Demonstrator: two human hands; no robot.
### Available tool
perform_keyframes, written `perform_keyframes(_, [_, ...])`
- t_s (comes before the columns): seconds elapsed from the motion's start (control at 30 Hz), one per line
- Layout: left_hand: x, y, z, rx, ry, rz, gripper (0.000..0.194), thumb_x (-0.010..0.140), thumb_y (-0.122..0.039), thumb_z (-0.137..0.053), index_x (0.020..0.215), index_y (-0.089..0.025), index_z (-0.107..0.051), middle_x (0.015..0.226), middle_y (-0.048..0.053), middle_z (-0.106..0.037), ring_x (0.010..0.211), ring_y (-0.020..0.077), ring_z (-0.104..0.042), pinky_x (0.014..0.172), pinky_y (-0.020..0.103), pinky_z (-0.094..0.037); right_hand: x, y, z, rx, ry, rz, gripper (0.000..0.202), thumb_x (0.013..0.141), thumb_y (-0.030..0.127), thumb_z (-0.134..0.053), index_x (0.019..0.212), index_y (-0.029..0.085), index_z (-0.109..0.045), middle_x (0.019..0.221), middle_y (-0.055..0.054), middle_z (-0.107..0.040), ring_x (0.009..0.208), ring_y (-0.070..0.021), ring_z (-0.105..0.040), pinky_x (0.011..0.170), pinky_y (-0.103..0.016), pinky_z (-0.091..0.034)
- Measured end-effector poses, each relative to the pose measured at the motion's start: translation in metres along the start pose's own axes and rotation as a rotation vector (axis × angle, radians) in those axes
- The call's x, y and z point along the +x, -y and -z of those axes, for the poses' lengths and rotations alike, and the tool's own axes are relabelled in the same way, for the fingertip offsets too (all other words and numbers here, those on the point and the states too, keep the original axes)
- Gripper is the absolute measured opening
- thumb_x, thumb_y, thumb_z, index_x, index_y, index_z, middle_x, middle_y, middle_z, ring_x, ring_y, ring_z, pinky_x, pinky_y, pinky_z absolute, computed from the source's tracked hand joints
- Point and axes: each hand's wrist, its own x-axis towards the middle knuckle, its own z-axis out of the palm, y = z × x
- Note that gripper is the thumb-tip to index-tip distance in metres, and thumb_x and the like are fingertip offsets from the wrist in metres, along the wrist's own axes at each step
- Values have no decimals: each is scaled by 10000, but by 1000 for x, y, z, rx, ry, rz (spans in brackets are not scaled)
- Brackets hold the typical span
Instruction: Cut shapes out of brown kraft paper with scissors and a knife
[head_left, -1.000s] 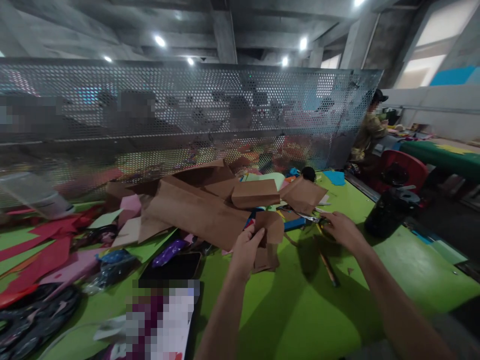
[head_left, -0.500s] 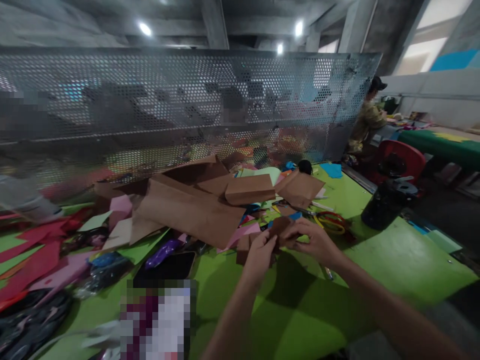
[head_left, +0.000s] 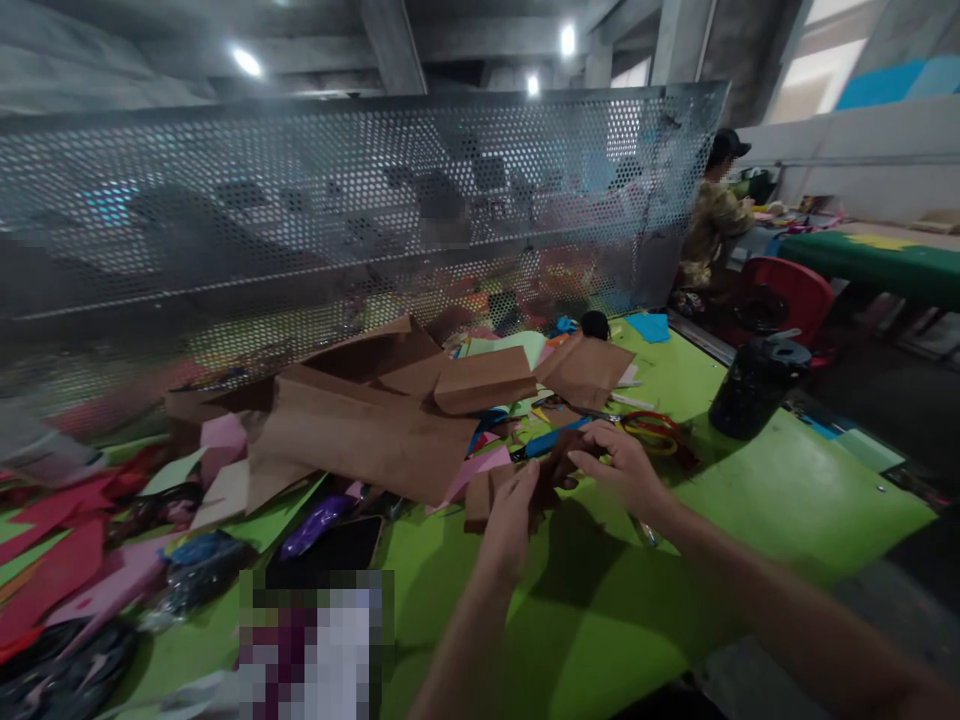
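In the head view, a small brown paper piece (head_left: 556,466) is between my two hands, above the green table top (head_left: 600,620). My left hand (head_left: 513,515) is closed on its near left side, thumb and fingers pressed together. On the far right side my right hand (head_left: 621,466) curls its fingers around the piece's edge; its fingertips are partly hidden. A small folded brown paper box (head_left: 480,498) sits just left of my left hand. Behind the piece lies a long blue object (head_left: 553,441), its kind unclear.
Large brown paper sheets (head_left: 367,430) and a folded paper box (head_left: 486,380) pile up behind. A dark phone-like slab (head_left: 330,550) and purple packet (head_left: 318,524) lie left. Rightward are yellow and red loops (head_left: 654,430) and a black canister (head_left: 759,388). A perforated metal screen (head_left: 337,200) stands behind.
The view has shifted slightly, so the surroundings sit further left. The brown piece has turned between my hands, and the blue object behind it shows more. My right hand's fingers have spread a little.
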Motion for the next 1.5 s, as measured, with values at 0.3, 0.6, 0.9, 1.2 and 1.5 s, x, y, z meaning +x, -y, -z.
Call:
perform_keyframes(0.3, [0,-2,-3,-95,66,-13,626,701,-584,-785,1167,-170,-730,904,95,-758,756,175,-665,632,237,-468,-3,-1,-3,-33,-35,3,166,901,293,-597,767,201,-564,751,8,-561,716,-157,-520,686,-267,-405])
perform_keyframes(0.6, [-2,-5,0,80,105,-31,609,741,-536,-762,1213,-155,-703,789,53,-715,616,110,-554,570,198,-386,-1,2,-4,-4,-96,99,172,874,282,-671,747,204,-583,808,-24,-592,769,-181,-570,695,-274,-443])
perform_keyframes(0.9, [-3,-5,-4,388,-13,-226,386,831,-501,-620,883,-150,-770,757,66,-716,654,164,-572,568,236,-407,-2,-1,-6,-10,-151,31,193,843,268,-665,721,210,-527,718,21,-531,684,-153,-505,645,-256,-387])
perform_keyframes(1.2, [-2,-4,-5,379,-23,-274,372,823,-462,-613,957,-146,-755,793,63,-721,686,173,-586,640,255,-450,-2,-1,-6,46,-150,-31,205,828,292,-663,712,210,-515,698,33,-500,659,-140,-463,630,-253,-360])
perform_keyframes(1.5, [-2,-2,-1,430,-22,-326,358,863,-440,-579,992,-152,-749,673,37,-653,715,192,-593,670,263,-465,-2,1,-6,123,-142,-151,219,794,358,-656,709,215,-514,672,38,-474,643,-143,-439,607,-253,-348])
